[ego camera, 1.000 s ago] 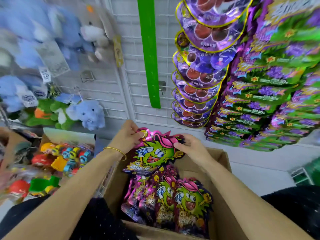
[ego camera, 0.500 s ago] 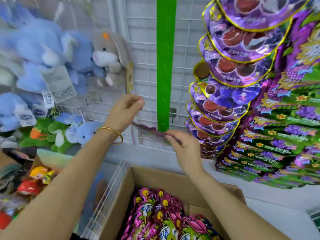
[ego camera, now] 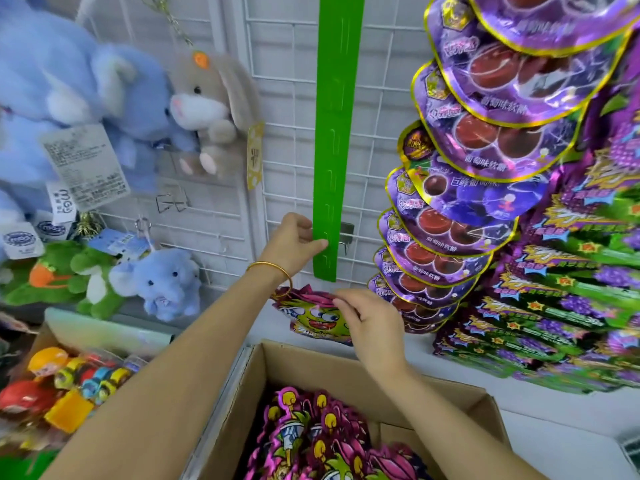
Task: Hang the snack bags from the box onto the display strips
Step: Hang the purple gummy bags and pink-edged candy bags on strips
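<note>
Bright even light, wide-angle edge distortion

Left hand [ego camera: 297,244], right hand [ego camera: 372,328]: pinch grips

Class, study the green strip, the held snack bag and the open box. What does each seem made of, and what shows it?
The green strip looks like thin plastic, smooth, slight sheen: neat cut tabs. The snack bag is glossy printed film, probably plastic: bright highlights, crinkled edge. The box is matt brown cardboard: raw folded flaps.
</note>
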Motion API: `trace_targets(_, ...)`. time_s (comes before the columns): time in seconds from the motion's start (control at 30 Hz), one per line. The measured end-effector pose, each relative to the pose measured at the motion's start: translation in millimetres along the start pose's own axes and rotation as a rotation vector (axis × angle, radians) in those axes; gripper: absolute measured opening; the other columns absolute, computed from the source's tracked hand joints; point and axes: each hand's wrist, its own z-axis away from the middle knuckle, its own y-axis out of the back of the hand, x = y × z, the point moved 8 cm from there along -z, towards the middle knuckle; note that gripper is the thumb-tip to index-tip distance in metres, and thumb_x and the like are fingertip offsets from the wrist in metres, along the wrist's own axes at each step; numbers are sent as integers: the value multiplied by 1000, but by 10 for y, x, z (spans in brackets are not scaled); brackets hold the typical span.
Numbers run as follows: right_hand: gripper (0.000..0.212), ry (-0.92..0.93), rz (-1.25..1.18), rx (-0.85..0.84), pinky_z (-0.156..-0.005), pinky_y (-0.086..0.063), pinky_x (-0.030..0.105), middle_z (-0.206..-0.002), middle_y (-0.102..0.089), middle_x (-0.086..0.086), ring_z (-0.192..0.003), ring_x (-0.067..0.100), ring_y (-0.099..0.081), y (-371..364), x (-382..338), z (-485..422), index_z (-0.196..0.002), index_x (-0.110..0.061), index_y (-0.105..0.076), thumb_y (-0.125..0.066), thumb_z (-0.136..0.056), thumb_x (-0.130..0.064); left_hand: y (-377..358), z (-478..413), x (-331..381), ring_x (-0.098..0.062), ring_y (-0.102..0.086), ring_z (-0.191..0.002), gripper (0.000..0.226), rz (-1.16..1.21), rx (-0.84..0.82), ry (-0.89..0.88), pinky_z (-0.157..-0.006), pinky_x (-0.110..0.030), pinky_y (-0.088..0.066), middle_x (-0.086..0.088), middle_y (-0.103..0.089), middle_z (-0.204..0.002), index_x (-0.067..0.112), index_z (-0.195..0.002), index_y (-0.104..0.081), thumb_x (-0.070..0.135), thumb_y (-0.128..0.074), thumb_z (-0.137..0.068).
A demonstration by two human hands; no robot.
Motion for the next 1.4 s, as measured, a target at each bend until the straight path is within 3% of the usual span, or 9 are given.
trace_targets(0.17,16,-157,-20,-141,-76,-49,38,-91,-70,3,-86,21,-62,-172,238,62,-97,-15,-69,-56,-91,-22,-50,-30,-24,-23,-54,-84,38,-42,-9,-20,-77,-33,-47,-12,-54,-89,14,-98,-39,19,-71,-78)
trace_targets(0.33,13,-279,-106,-131,-67,-38,24,-90,-67,2,-79,13,-56,-148,257,-23,-100,-10,-63,-58,-90,-19,-22,94,7,-1,-39,-48,23,-112,-75,-73,-47,-13,-29,11,-30,-62,5,-74,-48,18,-64,-84)
trace_targets(0.37,12,-301,-120,-119,-67,-35,23,-89,-65,1,-80,14,-54,-147,245,-46,-98,-9,-61,-58,-91,-18,-16,145,27,2,-40,-41,23,-110,-92,-75,-44,-8,-28,-10,-49,-57,-6,-79,-52,14,-62,-86)
trace_targets(0.4,11,-314,-124,-112,-68,-35,24,-89,-63,1,-83,16,-55,-153,225,-71,-98,-8,-58,-57,-91,-17,-12,194,57,5,-41,-37,22,-98,-107,-87,-43,-4,-29,-10,-54,-88,-10,-83,-54,11,-59,-88)
trace_targets(0.53,14,-289,-50,-104,-75,-45,40,-90,-64,13,-88,32,-59,-214,86,-145,-101,-5,-53,-50,-95,-17,20,237,0,-1,-53,-53,19,-124,-146,-88,-59,-26,-46,-10,-62,-67,10,-74,-57,22,-59,-88)
trace_targets(0.73,16,-183,64,-84,-73,-45,46,-100,-56,16,-90,36,-55,-203,-169,-262,-99,-4,-49,-47,-96,-20,42,243,-116,-16,-52,-72,34,-133,-172,-44,-74,-41,-50,-24,-67,-85,-3,-91,-62,31,-58,-88)
trace_targets(0.97,21,-189,159,-126,-70,-41,41,-106,-54,16,-94,37,-55,-209,-253,-320,-101,-3,-46,-45,-96,-24,56,274,-158,-18,-34,-58,29,-115,-171,7,-57,-28,-27,-7,-42,-61,9,-72,-49,32,-57,-88)
trace_targets(1.3,22,-195,241,-143,-68,-41,42,-108,-53,15,-94,37,-56,-255,-242,-272,-103,-5,-44,-43,-97,-25,89,294,-204,-17,-44,-65,49,-94,-167,17,-65,-28,-37,-9,-51,-70,-6,-86,-58,43,-60,-83)
trace_targets(1.4,23,-199,320,-200,-65,-36,37,-109,-54,13,-95,36,-57,-315,-163,-221,-104,-6,-45,-43,-97,-28,76,331,-223,-16,-54,-70,28,-94,-187,9,-71,-29,-45,-7,-62,-76,4,-86,-60,32,-59,-87)
